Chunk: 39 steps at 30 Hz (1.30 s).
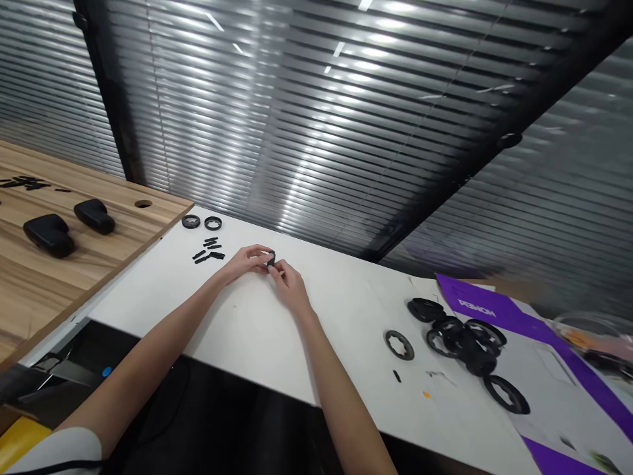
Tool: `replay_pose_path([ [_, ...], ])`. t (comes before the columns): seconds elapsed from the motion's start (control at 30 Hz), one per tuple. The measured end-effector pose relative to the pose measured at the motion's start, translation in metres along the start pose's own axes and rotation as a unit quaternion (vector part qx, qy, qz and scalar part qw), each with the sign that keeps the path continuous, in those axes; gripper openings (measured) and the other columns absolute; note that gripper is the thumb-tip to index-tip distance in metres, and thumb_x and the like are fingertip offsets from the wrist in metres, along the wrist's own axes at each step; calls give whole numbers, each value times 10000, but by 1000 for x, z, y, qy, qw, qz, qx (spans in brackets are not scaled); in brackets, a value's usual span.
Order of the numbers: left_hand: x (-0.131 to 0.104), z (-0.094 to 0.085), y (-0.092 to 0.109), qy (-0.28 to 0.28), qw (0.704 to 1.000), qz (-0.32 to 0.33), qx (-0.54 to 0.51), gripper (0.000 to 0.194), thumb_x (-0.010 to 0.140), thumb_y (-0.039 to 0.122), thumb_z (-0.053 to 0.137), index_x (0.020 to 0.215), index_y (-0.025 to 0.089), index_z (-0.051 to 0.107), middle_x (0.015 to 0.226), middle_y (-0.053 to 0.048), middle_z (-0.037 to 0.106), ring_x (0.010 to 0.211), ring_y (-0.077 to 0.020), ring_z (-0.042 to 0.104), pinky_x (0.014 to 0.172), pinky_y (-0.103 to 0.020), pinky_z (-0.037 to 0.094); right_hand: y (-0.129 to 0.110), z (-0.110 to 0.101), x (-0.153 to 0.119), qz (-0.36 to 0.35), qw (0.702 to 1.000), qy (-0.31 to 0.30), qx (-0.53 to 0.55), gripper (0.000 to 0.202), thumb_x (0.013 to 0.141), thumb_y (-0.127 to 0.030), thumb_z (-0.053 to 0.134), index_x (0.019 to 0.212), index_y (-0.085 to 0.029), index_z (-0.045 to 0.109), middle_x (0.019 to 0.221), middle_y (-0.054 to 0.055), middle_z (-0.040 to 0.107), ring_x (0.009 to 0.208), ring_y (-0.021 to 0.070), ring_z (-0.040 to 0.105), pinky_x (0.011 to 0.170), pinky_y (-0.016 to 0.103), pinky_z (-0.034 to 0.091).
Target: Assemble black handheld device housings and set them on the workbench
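A small dark part [271, 258] is held above the white table [237, 336], seen nearly edge-on, perhaps a ring. The fingers of my left hand [246, 260] pinch it from the left. From the right, my right hand [289, 284] grips the same part with thumb and fingers. Left of my hands lie several short black strips [210, 251]. Behind the strips, two black rings with notched inner edges, one ring [190, 221] and another ring [213, 223], rest flat near the table's back corner.
A pile of black rings [465, 340] lies at the right beside a purple-and-white sheet [465, 297]. Nearer are a notched ring [399, 345], a small black strip [397, 376] and an orange bit [426, 394]. Two black moulded objects [49, 235] sit on the wooden table [99, 257]. Blinds [316, 119] stand behind.
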State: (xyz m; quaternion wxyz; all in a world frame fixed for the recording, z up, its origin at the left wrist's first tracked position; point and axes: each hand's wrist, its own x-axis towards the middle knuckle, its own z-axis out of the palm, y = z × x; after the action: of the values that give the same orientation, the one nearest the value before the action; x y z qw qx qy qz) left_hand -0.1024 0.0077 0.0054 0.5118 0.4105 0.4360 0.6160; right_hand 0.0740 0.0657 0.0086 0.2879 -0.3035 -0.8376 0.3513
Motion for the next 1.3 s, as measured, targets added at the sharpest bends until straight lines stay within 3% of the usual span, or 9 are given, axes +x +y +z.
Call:
replay_pose_path([
  [0.3, -8, 5, 14, -7, 1000, -16, 10, 454, 702, 389, 952, 1052, 155, 782, 1041, -96, 748, 798, -182, 733, 893, -383, 595, -8, -2, 4, -22, 996, 15, 81, 516, 855, -748, 564, 716, -251, 581, 772, 50, 659, 747, 230, 602, 693, 348, 505],
  [0.53, 1, 6, 3, 27, 1000, -10, 5, 477, 715, 353, 947, 1110, 145, 776, 1108, -111, 739, 748, -156, 723, 895, -387, 594, 11, 0, 12, -19, 997, 15, 71, 555, 848, -780, 588, 779, -232, 649, 872, 74, 697, 797, 234, 635, 711, 355, 512],
  [0.73, 2, 1, -5, 40, 999, 17, 17, 557, 753, 428, 922, 1200, 149, 741, 1169, -145, 735, 875, -187, 739, 968, -424, 579, 27, 3, 19, 1, 989, 61, 131, 644, 714, -876, 656, 736, -232, 633, 836, 61, 688, 758, 223, 631, 678, 355, 548],
  [0.87, 6, -3, -14, 61, 997, 34, 14, 584, 802, 415, 886, 1304, 179, 704, 1263, -157, 706, 1034, -216, 721, 1008, -455, 567, 41, 4, 24, 35, 982, 78, 166, 649, 676, -853, 716, 816, -224, 639, 877, 65, 710, 757, 220, 650, 694, 373, 574],
  [1.03, 2, -11, -27, 22, 997, 25, 72, 711, 796, 493, 873, 1405, 203, 647, 1359, -171, 666, 855, -168, 718, 941, -414, 562, 45, 10, 24, 24, 985, 54, 161, 681, 653, -739, 817, 1072, -237, 626, 1023, 100, 736, 905, 265, 698, 731, 386, 572],
  [1.1, -6, -22, -21, 68, 991, 52, 105, 679, 780, 492, 882, 1359, 206, 672, 1303, -157, 691, 922, -192, 701, 909, -374, 550, 43, 11, 22, 18, 985, 55, 165, 741, 679, -717, 810, 1220, -256, 603, 1030, 91, 729, 896, 263, 703, 740, 399, 577],
  [1.17, -19, -43, -3, 153, 972, 92, 150, 583, 763, 432, 901, 1267, 212, 706, 1203, -125, 720, 1042, -221, 662, 925, -337, 523, 41, 11, 21, 16, 983, 68, 172, 775, 730, -709, 766, 1343, -278, 570, 1013, 74, 714, 868, 254, 699, 735, 405, 581],
  [1.23, -36, -74, 28, 255, 939, 126, 193, 474, 793, 357, 877, 1207, 201, 708, 1170, -120, 716, 1116, -243, 622, 965, -342, 492, 39, 9, 21, 14, 981, 74, 180, 749, 782, -693, 717, 1394, -288, 565, 1025, 70, 695, 873, 249, 692, 726, 400, 585],
  [1.3, -59, -112, 67, 360, 887, 147, 249, 381, 848, 303, 817, 1184, 175, 688, 1189, -118, 695, 1166, -253, 587, 1010, -356, 459, 39, 7, 22, 16, 980, 68, 188, 686, 821, -673, 680, 1382, -287, 597, 1046, 75, 679, 895, 247, 684, 728, 395, 591],
])
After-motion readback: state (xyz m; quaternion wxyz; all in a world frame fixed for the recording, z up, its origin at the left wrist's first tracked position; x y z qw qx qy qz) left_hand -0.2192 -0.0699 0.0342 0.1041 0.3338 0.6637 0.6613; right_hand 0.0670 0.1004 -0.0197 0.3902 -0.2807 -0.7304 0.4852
